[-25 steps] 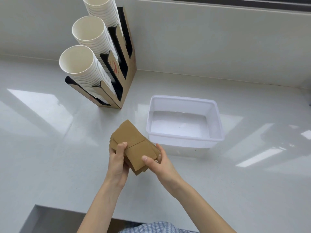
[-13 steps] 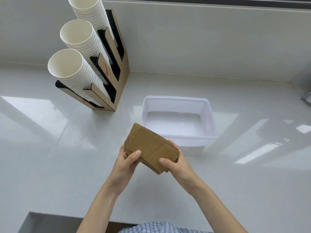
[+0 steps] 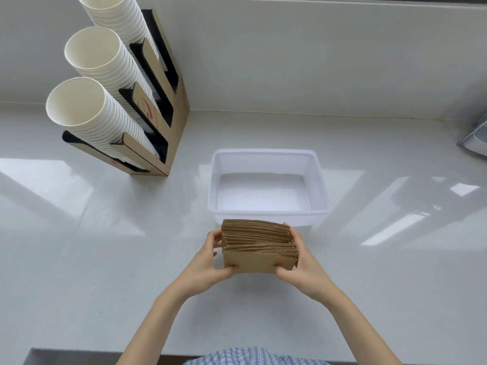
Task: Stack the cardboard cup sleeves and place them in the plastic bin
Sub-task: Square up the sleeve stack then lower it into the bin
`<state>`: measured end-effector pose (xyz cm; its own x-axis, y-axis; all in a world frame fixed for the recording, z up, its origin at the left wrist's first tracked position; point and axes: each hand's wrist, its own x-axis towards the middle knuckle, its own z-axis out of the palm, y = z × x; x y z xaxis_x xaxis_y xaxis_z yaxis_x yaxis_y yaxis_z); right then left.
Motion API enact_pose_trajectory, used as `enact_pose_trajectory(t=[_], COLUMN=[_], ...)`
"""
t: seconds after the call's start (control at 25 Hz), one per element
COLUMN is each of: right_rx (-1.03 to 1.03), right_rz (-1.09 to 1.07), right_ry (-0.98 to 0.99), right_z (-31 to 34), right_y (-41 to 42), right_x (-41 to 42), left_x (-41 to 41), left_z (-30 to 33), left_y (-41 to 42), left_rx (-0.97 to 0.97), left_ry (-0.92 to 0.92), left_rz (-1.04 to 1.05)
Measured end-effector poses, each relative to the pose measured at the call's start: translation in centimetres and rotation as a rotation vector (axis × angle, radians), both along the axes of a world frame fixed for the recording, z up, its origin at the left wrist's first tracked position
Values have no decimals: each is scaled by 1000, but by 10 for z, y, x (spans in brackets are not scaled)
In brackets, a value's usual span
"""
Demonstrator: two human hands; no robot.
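A stack of brown cardboard cup sleeves (image 3: pixel 259 245) stands on edge, corrugated edges up, held above the white counter just in front of the plastic bin. My left hand (image 3: pixel 208 262) grips the stack's left end and my right hand (image 3: pixel 300 262) grips its right end, thumbs on the near face. The translucent white plastic bin (image 3: pixel 320 180) sits right behind the stack, with nothing visible inside it.
A cardboard cup dispenser (image 3: pixel 168 101) with three slanted rows of white paper cups (image 3: pixel 89 109) stands at the back left. A white backsplash wall runs behind. A grey object (image 3: pixel 474 138) pokes in at the right edge. The counter's front edge is near my body.
The sleeve stack has turned from a tilted, flat-facing hold to standing square on edge, and it has moved closer to the bin's near wall. Both hands shifted to its ends.
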<state>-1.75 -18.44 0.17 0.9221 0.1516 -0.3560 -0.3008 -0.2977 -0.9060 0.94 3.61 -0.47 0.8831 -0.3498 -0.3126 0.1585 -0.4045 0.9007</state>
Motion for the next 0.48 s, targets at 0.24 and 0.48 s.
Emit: enact_pose_trajectory(t=[0.24, 0.48], right_rx=[-77, 60], right_rz=[-43, -103], right_ry=[-34, 33], right_z=[-13, -15], right_y=[1, 5], right_x=[-5, -9], left_x=[-1, 0], left_z=[-14, -12], left_y=[-11, -17], left_rx=[140, 200], left_ry=[-116, -85], left_rz=[-13, -61])
